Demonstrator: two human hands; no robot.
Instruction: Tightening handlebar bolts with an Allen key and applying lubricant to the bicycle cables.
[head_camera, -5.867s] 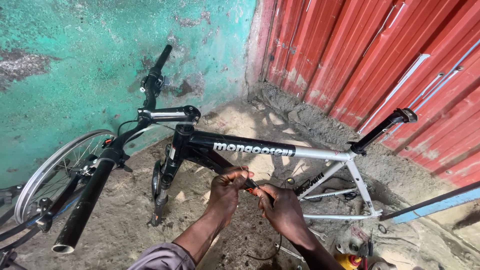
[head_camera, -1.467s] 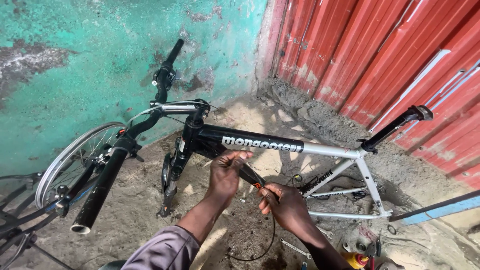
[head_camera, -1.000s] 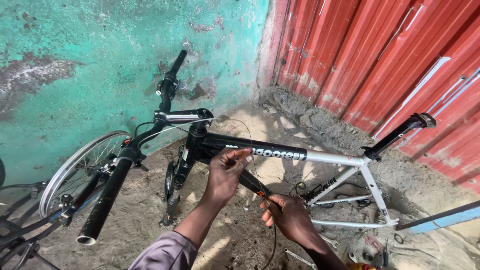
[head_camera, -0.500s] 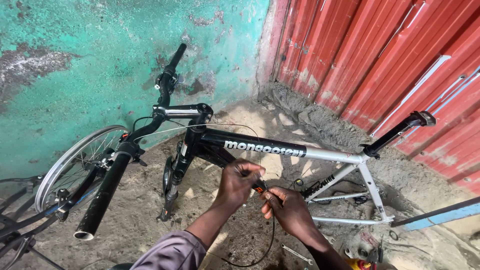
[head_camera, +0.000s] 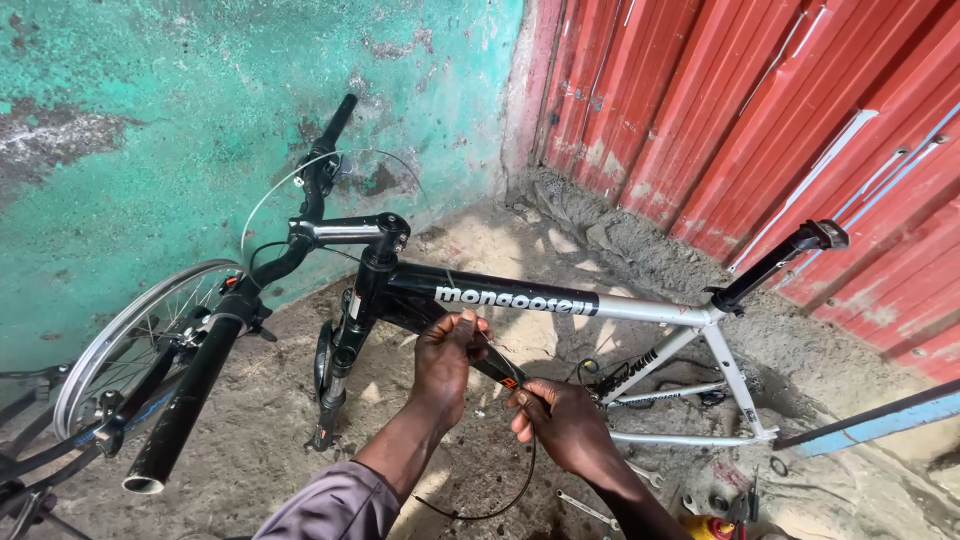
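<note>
A black and silver bicycle frame (head_camera: 640, 308) without wheels stands on the sandy ground, its fork (head_camera: 328, 400) resting in the dirt and its black handlebar (head_camera: 250, 290) pointing towards me. My left hand (head_camera: 448, 358) grips the black down tube just under the top tube. My right hand (head_camera: 562, 425) pinches a thin black cable (head_camera: 500, 505) against the same tube. The cable loops down to the ground below. A bare seat post (head_camera: 775, 262) sticks up at the right.
A loose spoked wheel (head_camera: 120, 350) leans at the left by the turquoise wall (head_camera: 150, 110). A red corrugated metal wall (head_camera: 780, 110) closes the right side. Spanners (head_camera: 588, 508) and small parts lie on the ground at the lower right, near a blue bar (head_camera: 870, 425).
My view has shifted a little. Both hands have stayed at the down tube, the left one sliding slightly along it while the right keeps hold of the cable.
</note>
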